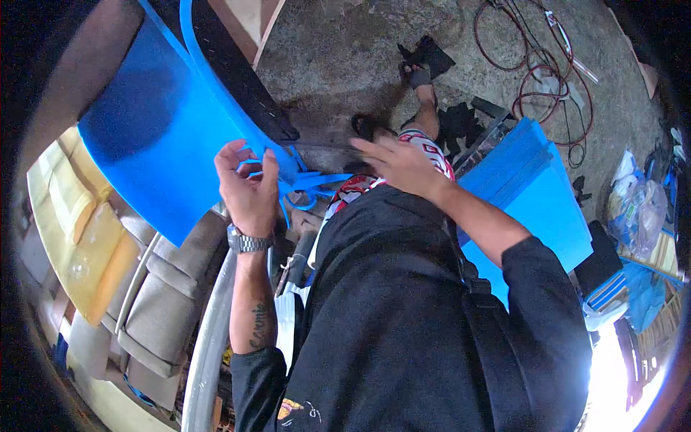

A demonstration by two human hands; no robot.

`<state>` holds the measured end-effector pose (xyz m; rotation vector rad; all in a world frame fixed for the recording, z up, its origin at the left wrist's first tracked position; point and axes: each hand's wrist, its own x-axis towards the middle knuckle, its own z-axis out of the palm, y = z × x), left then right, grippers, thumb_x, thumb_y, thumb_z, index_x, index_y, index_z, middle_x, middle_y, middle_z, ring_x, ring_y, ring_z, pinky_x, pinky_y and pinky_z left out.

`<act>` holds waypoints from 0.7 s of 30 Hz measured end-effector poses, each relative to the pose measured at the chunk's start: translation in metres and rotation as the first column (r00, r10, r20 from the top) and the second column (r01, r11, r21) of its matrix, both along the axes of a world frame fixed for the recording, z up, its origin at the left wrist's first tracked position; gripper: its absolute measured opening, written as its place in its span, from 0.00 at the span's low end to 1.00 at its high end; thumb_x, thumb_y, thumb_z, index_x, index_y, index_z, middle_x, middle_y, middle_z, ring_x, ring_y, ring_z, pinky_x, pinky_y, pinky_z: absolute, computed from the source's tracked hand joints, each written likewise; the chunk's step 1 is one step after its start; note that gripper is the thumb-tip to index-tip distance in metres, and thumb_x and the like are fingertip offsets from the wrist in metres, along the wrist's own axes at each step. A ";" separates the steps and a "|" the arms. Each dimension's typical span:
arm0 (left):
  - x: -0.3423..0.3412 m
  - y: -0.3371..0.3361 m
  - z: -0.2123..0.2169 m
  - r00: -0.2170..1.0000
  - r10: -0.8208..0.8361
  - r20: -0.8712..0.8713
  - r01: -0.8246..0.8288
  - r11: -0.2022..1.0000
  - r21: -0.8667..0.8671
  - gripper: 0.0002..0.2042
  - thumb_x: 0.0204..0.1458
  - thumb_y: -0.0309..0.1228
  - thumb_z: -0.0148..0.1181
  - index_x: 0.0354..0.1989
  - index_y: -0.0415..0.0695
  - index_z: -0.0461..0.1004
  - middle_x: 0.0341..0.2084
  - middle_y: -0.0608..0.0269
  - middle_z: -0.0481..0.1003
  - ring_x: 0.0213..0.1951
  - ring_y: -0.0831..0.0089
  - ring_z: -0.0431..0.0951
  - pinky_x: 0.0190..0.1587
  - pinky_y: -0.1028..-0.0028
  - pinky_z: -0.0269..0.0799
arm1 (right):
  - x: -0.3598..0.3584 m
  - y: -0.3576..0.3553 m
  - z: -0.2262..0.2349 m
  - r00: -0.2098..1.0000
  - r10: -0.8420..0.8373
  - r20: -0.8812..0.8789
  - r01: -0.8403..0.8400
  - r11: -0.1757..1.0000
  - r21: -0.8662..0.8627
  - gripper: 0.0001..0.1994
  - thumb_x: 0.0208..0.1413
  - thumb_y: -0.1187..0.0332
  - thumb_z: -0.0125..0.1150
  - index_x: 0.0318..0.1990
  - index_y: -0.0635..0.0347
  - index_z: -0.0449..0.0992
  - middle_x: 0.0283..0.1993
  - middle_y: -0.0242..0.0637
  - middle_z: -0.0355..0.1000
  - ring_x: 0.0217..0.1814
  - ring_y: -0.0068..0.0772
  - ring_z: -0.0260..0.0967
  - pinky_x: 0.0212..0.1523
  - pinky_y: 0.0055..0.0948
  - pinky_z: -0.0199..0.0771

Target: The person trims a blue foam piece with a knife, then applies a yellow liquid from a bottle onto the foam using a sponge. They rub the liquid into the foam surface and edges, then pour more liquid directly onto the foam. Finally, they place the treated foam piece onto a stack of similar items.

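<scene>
A rough grey concrete floor (331, 79) stretches across the top. Next in size is a big, smooth, bright blue sheet (169, 169) on the left side, with a dark patch near its upper part. It slants down from the upper left, and its right edge is close to the left hand. I cannot tell what holds it up. On the right is a pile of flat blue sheets (543, 219), one on top of another, close to the right arm. Low on the left are soft grey padded cushions (162, 309). Just beside them, further left, is a long, pale yellow, bendy slab (75, 237). Up on the right, a thin red hose (515, 93) lies on the floor in loops. A see-through plastic bag (644, 209) sits near the right rim.

Now the hands. The left hand (248, 189) is in front of the big blue sheet, palm up. Its grip is half open, fingers curled, with a gap by the thumb. I cannot tell if it touches the sheet. The right hand (403, 165) is blurry, with its grip wide open and empty, above the lap. Between the hands hang thin, curly blue strips (309, 180). Smallest is a silver metal watch (249, 241) on the left wrist.
</scene>
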<state>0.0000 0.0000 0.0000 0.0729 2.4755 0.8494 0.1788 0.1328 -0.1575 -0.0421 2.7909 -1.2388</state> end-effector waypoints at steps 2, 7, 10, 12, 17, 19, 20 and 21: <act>-0.003 0.000 0.000 0.996 -0.032 -0.078 0.032 0.999 -0.006 0.32 0.43 0.28 0.66 0.56 0.42 0.55 0.46 0.52 0.68 0.45 0.64 0.72 0.45 0.72 0.71 | 0.028 0.016 -0.008 0.997 -0.077 0.006 0.077 0.995 -0.057 0.19 0.52 0.66 0.53 0.53 0.56 0.67 0.43 0.44 0.70 0.43 0.39 0.69 0.44 0.34 0.70; -0.060 -0.141 -0.021 0.706 -0.040 -0.707 0.192 0.972 0.137 0.30 0.43 0.29 0.66 0.54 0.38 0.57 0.50 0.51 0.64 0.47 0.64 0.69 0.48 0.70 0.68 | 0.131 0.019 -0.001 0.642 -0.721 0.261 0.753 0.657 -0.040 0.14 0.49 0.66 0.60 0.42 0.63 0.72 0.34 0.43 0.73 0.34 0.35 0.72 0.36 0.32 0.71; -0.153 -0.300 -0.042 0.649 0.386 -0.656 -0.272 0.922 0.274 0.25 0.49 0.39 0.60 0.51 0.37 0.61 0.46 0.55 0.66 0.45 0.66 0.70 0.47 0.68 0.67 | 0.074 0.025 0.015 0.422 -0.716 0.556 0.893 0.434 -0.119 0.13 0.49 0.65 0.63 0.39 0.62 0.73 0.30 0.38 0.74 0.30 0.26 0.70 0.32 0.27 0.70; -0.189 -0.418 -0.044 0.765 0.458 -0.453 -0.327 0.882 0.340 0.25 0.50 0.44 0.58 0.49 0.38 0.64 0.42 0.58 0.70 0.43 0.67 0.71 0.46 0.68 0.68 | -0.005 0.007 0.024 0.564 -0.571 0.597 0.790 0.160 -0.592 0.12 0.55 0.62 0.56 0.35 0.64 0.74 0.33 0.36 0.74 0.34 0.22 0.71 0.32 0.23 0.70; -0.186 -0.396 -0.075 0.791 0.593 0.149 -0.581 0.654 0.485 0.22 0.50 0.45 0.57 0.47 0.42 0.69 0.38 0.62 0.73 0.40 0.70 0.74 0.43 0.70 0.70 | -0.146 -0.017 0.028 0.773 -0.358 0.524 0.552 -0.028 -0.833 0.15 0.60 0.57 0.47 0.37 0.60 0.69 0.38 0.37 0.72 0.36 0.31 0.71 0.30 0.23 0.71; -0.167 -0.402 -0.059 0.756 0.571 0.320 -0.635 0.523 0.569 0.20 0.50 0.44 0.57 0.46 0.43 0.70 0.40 0.62 0.73 0.40 0.70 0.74 0.42 0.70 0.71 | -0.155 -0.022 0.041 0.808 -0.249 0.534 0.537 -0.060 -0.841 0.14 0.59 0.57 0.48 0.39 0.59 0.70 0.38 0.33 0.71 0.37 0.27 0.69 0.34 0.25 0.70; -0.157 -0.436 -0.071 0.746 0.620 0.244 -0.631 0.538 0.560 0.26 0.49 0.47 0.55 0.53 0.43 0.66 0.44 0.64 0.72 0.40 0.68 0.74 0.40 0.68 0.69 | -0.155 -0.033 0.046 0.824 -0.172 0.540 0.534 -0.082 -0.841 0.14 0.59 0.56 0.49 0.41 0.58 0.71 0.38 0.31 0.70 0.38 0.24 0.69 0.36 0.26 0.70; -0.154 -0.431 -0.076 0.741 0.604 0.294 -0.624 0.457 0.634 0.24 0.50 0.45 0.55 0.51 0.43 0.67 0.42 0.63 0.73 0.40 0.69 0.74 0.40 0.68 0.70 | -0.153 -0.031 0.037 0.838 -0.202 0.506 0.514 -0.017 -0.858 0.15 0.58 0.57 0.49 0.42 0.58 0.71 0.39 0.30 0.70 0.39 0.24 0.68 0.38 0.26 0.69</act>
